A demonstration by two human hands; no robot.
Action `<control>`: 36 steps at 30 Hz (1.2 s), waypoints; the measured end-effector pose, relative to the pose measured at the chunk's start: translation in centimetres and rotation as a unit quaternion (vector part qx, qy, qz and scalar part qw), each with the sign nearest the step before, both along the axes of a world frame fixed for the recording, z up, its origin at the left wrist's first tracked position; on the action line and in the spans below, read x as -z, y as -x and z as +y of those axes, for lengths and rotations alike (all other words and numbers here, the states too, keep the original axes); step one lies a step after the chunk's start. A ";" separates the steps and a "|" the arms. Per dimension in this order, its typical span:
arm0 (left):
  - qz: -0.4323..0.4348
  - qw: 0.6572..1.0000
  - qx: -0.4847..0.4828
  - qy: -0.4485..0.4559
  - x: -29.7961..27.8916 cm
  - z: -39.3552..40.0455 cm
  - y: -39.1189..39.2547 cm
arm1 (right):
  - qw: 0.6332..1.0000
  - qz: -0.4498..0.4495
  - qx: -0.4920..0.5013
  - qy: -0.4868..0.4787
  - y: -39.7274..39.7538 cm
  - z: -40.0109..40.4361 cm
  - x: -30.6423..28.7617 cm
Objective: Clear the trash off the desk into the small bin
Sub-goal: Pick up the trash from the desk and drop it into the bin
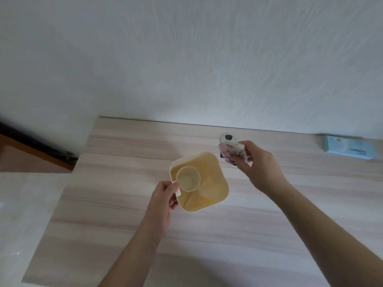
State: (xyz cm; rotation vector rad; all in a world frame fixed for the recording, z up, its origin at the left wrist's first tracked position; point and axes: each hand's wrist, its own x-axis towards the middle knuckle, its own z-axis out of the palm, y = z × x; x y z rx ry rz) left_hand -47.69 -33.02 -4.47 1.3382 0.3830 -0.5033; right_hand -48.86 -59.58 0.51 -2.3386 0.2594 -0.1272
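Note:
A small cream square bin (209, 160) stands open near the middle of the pale wooden desk (124, 224). My left hand (163, 199) pinches the rim of a cream paper cup (188, 179) and holds it over the bin's left side, its mouth facing up. My right hand (259, 164) is just right of the bin and grips a small pink-and-white patterned carton (232, 150) above the desk. The inside of the bin looks bare below the cup.
A clear round object with a dark patch (227, 137) sits on the desk behind the carton, close to the white wall. A light blue wipes pack (350, 150) lies at the far right. The desk's left edge drops to the floor.

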 end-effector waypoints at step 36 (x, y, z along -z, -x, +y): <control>-0.066 0.969 0.237 -0.004 -3.9 -14.3 22.0 | 0.966 -0.005 0.201 0.162 37.7 -9.1 -6.3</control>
